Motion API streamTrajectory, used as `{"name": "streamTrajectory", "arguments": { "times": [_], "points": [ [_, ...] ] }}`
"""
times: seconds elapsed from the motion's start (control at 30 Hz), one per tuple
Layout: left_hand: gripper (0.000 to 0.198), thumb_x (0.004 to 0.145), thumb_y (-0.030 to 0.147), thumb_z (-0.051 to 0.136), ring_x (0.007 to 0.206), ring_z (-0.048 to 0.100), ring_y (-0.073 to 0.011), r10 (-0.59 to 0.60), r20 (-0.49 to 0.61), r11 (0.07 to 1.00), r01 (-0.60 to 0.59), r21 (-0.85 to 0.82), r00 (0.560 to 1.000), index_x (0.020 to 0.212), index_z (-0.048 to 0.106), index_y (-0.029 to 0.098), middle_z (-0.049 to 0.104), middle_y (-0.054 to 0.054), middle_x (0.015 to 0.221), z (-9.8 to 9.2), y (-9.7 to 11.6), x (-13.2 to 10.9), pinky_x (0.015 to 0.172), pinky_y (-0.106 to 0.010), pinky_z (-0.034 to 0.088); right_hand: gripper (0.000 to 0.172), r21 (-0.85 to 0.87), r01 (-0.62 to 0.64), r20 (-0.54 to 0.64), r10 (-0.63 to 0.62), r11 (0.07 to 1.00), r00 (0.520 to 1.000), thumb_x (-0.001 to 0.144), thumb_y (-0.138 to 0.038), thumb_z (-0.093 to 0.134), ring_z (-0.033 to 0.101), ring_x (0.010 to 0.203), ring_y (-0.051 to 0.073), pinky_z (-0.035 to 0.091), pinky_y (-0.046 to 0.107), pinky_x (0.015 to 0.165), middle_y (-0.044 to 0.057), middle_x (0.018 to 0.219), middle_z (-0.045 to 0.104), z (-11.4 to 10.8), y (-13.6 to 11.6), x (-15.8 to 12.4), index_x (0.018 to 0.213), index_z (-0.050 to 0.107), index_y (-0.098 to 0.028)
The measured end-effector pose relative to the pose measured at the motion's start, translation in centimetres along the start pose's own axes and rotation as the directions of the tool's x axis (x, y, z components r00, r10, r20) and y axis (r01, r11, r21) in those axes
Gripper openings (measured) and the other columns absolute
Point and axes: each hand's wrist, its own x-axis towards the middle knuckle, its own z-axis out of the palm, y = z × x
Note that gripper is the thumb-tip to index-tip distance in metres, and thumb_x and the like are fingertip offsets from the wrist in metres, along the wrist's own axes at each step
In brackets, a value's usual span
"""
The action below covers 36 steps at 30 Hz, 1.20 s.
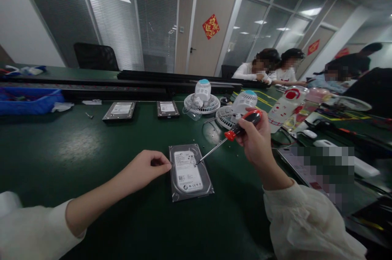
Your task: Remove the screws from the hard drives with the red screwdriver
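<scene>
A hard drive (190, 172) with a white label lies flat on the green table (76, 145) in front of me. My left hand (145, 168) is curled, its fingertips pressed against the drive's left edge. My right hand (255, 139) is closed round the red and black handle of a screwdriver (232, 132). The screwdriver's metal shaft slants down to the left, and its tip touches the drive's upper right edge.
Two more hard drives (120, 110) (167, 108) lie farther back. Two small white desk fans (202, 98) (237, 110) stand behind the drive. A blue bin (27, 100) sits at far left. Other people sit at the right end, amid bottles, cables and gadgets.
</scene>
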Motion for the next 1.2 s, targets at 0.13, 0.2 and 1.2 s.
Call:
{"name": "streamTrajectory", "arguments": {
  "times": [0.13,0.2,1.2],
  "points": [
    [0.032,0.073,0.047,0.067,0.088,0.065,-0.0252,-0.043,-0.005,0.995,0.043,-0.095,0.999,0.084,0.076,0.019,0.074,-0.005,0.088,0.1,0.1,0.4,0.082,-0.038,0.048,0.037,0.004,-0.008,0.011,0.008,1.0,1.0,0.073,-0.026,0.071,0.046,0.036,0.004,0.032,0.015,0.027,-0.009,0.071,0.053,0.0,0.0,-0.1,0.104,0.051,-0.027],
    [0.031,0.073,0.046,0.067,0.085,0.065,-0.0247,-0.046,-0.019,0.995,0.044,-0.092,0.999,0.083,0.076,0.019,0.074,-0.005,0.085,0.2,0.1,0.5,0.081,-0.038,0.049,0.037,0.003,-0.009,0.014,0.009,1.0,1.0,0.074,-0.026,0.071,0.045,0.035,0.004,0.032,0.015,0.026,-0.009,0.069,0.053,0.0,0.0,-0.1,0.104,0.05,-0.027],
    [0.029,0.077,0.042,0.062,0.086,0.067,-0.0267,-0.146,-0.08,0.987,0.15,0.051,0.986,0.084,0.075,0.017,0.075,-0.007,0.089,0.4,0.8,1.0,0.078,-0.038,0.049,0.036,-0.01,0.007,0.019,-0.007,1.0,1.0,0.074,-0.025,0.071,0.045,0.035,0.004,0.03,0.017,0.025,-0.008,0.07,0.052,0.3,-0.1,-0.6,0.104,0.051,-0.027]
  ]
}}
